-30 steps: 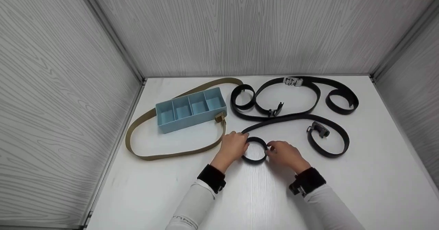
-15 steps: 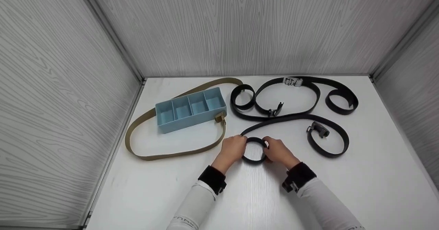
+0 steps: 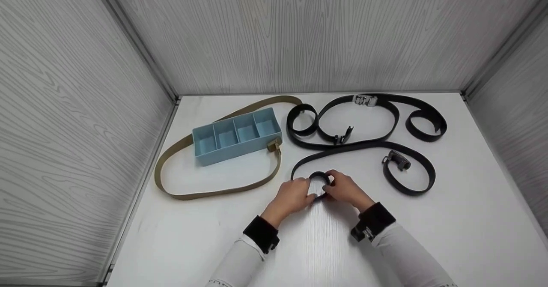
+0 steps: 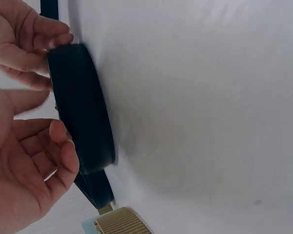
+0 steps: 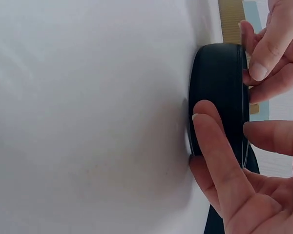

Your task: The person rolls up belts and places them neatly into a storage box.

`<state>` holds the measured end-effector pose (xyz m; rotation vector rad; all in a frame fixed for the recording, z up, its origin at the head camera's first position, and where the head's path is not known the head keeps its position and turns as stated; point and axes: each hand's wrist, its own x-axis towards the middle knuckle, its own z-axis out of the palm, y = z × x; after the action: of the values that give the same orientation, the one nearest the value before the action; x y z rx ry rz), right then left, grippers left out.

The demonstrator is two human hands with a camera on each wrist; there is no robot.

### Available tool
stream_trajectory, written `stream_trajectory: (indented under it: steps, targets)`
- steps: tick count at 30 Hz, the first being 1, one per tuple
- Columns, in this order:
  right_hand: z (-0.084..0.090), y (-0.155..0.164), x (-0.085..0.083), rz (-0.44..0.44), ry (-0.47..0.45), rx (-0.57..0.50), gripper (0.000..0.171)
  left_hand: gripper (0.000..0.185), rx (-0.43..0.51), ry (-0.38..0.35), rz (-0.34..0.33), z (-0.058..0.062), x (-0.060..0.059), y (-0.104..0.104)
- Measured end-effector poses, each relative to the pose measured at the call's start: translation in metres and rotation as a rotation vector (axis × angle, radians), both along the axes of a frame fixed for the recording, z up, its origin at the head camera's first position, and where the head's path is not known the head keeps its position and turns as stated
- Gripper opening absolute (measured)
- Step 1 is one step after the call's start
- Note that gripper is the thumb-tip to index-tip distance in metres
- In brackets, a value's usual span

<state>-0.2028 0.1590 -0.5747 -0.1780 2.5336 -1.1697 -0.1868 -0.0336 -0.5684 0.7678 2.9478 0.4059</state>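
A black belt (image 3: 345,147) lies on its edge on the white table, its near end wound into a round coil (image 3: 319,174). My right hand (image 3: 346,189) pinches the coil's right side, its fingers (image 5: 212,129) along the outer face and its thumb at the upper edge. At the coil's left side is my left hand (image 3: 293,196), fingers bent against the belt and thumb near its upper edge. In the left wrist view the coil (image 4: 83,107) stands beside both hands. The belt's grey buckle (image 3: 399,160) lies at the far right end.
A blue four-part tray (image 3: 237,135) sits at the back left, ringed by a tan belt (image 3: 205,195) with a tan buckle (image 3: 274,144). Behind the hands lies another black belt (image 3: 389,120) with a silver buckle (image 3: 365,100). Grey grained panels stand at the back and sides.
My right hand has moved left and closed on the coil. My left hand has shifted slightly nearer. The coil looks smaller, and the belt's strip now curves further left beside it.
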Motion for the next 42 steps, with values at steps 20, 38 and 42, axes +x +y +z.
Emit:
stream_trajectory:
  steps: [20, 38, 42]
  targets:
    - [-0.002, -0.011, 0.003, 0.043, 0.185, 0.153, 0.040, 0.020, 0.089, -0.056, -0.033, -0.005, -0.006, -0.015]
    - [-0.003, -0.021, -0.002, 0.154, 0.149, 0.041, 0.033, 0.016, 0.170, 0.116, 0.229, -0.011, -0.007, -0.015]
    - [-0.005, -0.026, -0.003, 0.176, 0.184, 0.065, 0.034, 0.015, 0.090, 0.210, 0.300, -0.012, -0.013, -0.010]
